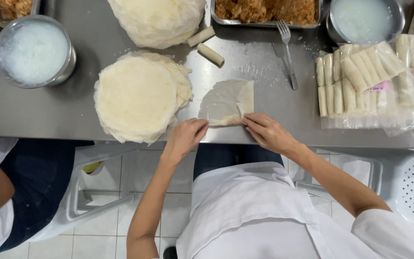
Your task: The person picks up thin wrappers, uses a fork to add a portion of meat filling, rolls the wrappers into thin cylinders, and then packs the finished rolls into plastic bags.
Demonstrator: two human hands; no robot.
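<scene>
Both hands sit at the near edge of the steel table (34, 115), with the left hand (185, 136) and right hand (267, 132) curled over the near end of a thin wrapper sheet (228, 100), fingertips pinching its rolled edge from either side; whether filling lies inside is hard to tell. A stack of round wrappers (140, 96) lies just left of the sheet, two finished rolls (207, 45) rest farther off, and a fork (287, 52) and bagged rolls (374, 81) lie right.

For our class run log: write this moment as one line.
left hand: on wrapper's near edge | right hand: same | wrapper: partly folded | fork: idle
</scene>
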